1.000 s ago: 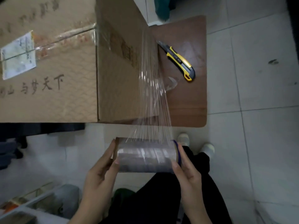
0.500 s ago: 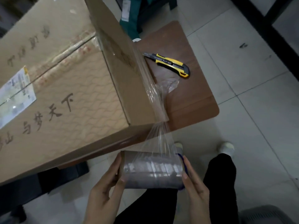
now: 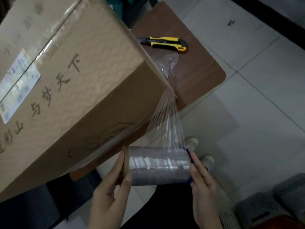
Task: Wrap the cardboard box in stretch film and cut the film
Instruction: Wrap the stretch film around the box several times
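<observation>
Two hands carry the roll of film [image 3: 158,166] between them, low in front of me. My left hand [image 3: 112,192] lies flat against the cardboard end of the roll with its fingers straight, and the thumb rests on the near edge. My right hand [image 3: 204,184] presses the blue-rimmed end the same way, fingers straight along it, so neither hand curls round the roll. It is simply squeezed from both sides.

From the top of the roll a sheet of stretch film [image 3: 166,123] runs up, pulled into fine streaks, to the near right corner of the cardboard box [image 3: 74,96]. A band of film also lies across the lower front face of the box. The box sits tilted on a brown table [image 3: 198,76] and overhangs its near edge. It has dark printed characters and a white label [image 3: 18,86] on its top.

Beyond the box, a yellow and black knife [image 3: 166,43] lies on the table, well apart from my hands, with the box corner and the taut film between us. A crumpled scrap of film [image 3: 170,60] sits just below the knife. Under the roll I see my dark trousers, two pale shoes [image 3: 191,143] and the tiled floor [image 3: 255,113]. Grey slatted things [image 3: 280,200] stand at the lower right.
</observation>
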A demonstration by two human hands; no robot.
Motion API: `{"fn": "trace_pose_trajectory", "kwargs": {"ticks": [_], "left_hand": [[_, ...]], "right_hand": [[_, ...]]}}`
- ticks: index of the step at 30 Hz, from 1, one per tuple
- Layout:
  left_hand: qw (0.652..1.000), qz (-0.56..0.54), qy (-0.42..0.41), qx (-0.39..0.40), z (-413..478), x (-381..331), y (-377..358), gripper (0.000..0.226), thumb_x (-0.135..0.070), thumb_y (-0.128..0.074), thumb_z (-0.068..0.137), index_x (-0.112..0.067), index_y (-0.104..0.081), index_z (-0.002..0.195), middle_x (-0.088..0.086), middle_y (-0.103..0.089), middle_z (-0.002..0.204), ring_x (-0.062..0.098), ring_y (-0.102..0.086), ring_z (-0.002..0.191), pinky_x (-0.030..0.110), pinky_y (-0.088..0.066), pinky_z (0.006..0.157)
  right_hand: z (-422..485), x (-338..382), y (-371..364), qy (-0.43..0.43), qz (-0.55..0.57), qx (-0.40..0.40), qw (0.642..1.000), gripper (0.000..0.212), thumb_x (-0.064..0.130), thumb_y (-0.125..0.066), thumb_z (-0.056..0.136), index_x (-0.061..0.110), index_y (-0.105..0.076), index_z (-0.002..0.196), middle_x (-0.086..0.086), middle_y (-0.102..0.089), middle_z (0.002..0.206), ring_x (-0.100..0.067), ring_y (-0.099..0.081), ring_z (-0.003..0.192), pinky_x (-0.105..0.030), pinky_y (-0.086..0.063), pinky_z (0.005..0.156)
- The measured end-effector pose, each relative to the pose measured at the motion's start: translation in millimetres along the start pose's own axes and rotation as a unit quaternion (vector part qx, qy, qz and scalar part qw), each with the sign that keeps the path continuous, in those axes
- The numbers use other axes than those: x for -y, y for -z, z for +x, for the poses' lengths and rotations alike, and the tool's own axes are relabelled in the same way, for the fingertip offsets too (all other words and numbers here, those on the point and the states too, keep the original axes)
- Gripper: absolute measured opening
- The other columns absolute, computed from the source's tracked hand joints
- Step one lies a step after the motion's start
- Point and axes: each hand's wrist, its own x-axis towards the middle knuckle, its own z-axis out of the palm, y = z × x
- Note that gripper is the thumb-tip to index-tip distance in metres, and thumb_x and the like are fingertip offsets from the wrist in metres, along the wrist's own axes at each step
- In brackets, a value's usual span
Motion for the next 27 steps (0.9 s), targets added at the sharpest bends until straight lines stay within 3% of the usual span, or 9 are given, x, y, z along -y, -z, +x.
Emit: {"fn": "trace_pose_trajectory", "kwargs": {"ticks": [6, 8, 12, 18, 22, 24, 27], "left_hand": [[0.999, -0.007, 0.005, 0.052, 10.7, 28.6, 32.8, 0.046, -0.036, -0.059, 0.068, -0.044, -0.053, 0.113, -0.049, -0.056, 0.102, -0.031, -0.045, 0.1, -0.008, -0.036, 0.071], [0.997, 0.01, -0.008, 0.077, 16.0, 37.1, 47.0, 0.046, -0.039, -0.059, 0.069, -0.046, -0.053, 0.114, -0.041, -0.053, 0.116, -0.028, -0.043, 0.107, -0.005, -0.036, 0.078], [0.988, 0.07, -0.052, 0.125, 28.3, 56.6, 86.1, 0.035, -0.047, -0.064, 0.08, -0.06, -0.054, 0.111, -0.038, -0.046, 0.132, -0.016, -0.036, 0.126, 0.018, -0.028, 0.103], [0.976, 0.097, -0.092, 0.169, 44.1, 85.6, 137.9, 0.042, -0.047, -0.061, 0.076, -0.062, -0.052, 0.114, -0.036, -0.043, 0.137, -0.009, -0.034, 0.132, 0.028, -0.024, 0.11], [0.971, 0.099, -0.108, 0.189, 45.4, 106.8, 159.8, 0.041, -0.049, -0.063, 0.077, -0.062, -0.052, 0.115, -0.04, -0.045, 0.132, -0.013, -0.037, 0.127, 0.012, -0.029, 0.104], [0.972, 0.089, -0.111, 0.188, 43.3, 114.6, 167.9, 0.034, -0.048, -0.067, 0.078, -0.061, -0.057, 0.108, -0.045, -0.048, 0.123, -0.019, -0.041, 0.12, -0.002, -0.031, 0.092], [0.968, 0.098, -0.124, 0.194, 39.6, 124.3, 182.8, 0.034, -0.04, -0.059, 0.074, -0.054, -0.061, 0.105, -0.05, -0.05, 0.114, -0.025, -0.042, 0.113, -0.009, -0.028, 0.083]], "right_hand": [[-23.4, -45.2, -5.6, 0.01, 0.024, -0.028, 0.999, 0.035, 0.023, -0.061, 0.078, 0.028, -0.073, 0.111, 0.001, -0.07, 0.123, -0.012, -0.062, 0.117, -0.018, -0.052, 0.085], [-29.8, -62.8, -13.8, 0.025, 0.03, -0.042, 0.998, 0.033, 0.023, -0.061, 0.079, 0.031, -0.074, 0.108, 0.003, -0.07, 0.122, -0.012, -0.062, 0.117, -0.018, -0.052, 0.086], [-40.2, -102.8, -39.2, 0.043, 0.04, -0.076, 0.995, 0.03, 0.025, -0.061, 0.079, 0.034, -0.076, 0.103, 0.001, -0.068, 0.125, -0.013, -0.06, 0.121, -0.026, -0.05, 0.097], [-55.3, -157.8, -68.6, 0.049, 0.087, -0.097, 0.99, 0.036, 0.029, -0.064, 0.077, 0.022, -0.074, 0.11, -0.003, -0.069, 0.123, -0.017, -0.061, 0.12, -0.031, -0.049, 0.098], [-69.1, -190.4, -77.1, 0.057, 0.123, -0.092, 0.986, 0.033, 0.029, -0.063, 0.078, 0.026, -0.074, 0.109, 0.002, -0.072, 0.117, -0.011, -0.065, 0.112, -0.019, -0.054, 0.084], [-75.8, -205.5, -79.9, 0.064, 0.131, -0.093, 0.985, 0.035, 0.03, -0.063, 0.078, 0.024, -0.074, 0.11, 0.002, -0.072, 0.118, -0.012, -0.064, 0.114, -0.02, -0.053, 0.086], [-87.1, -224.6, -86.9, 0.073, 0.13, -0.101, 0.984, 0.042, 0.038, -0.067, 0.074, 0.025, -0.072, 0.114, 0.004, -0.071, 0.119, -0.011, -0.063, 0.115, -0.022, -0.052, 0.091]]}}
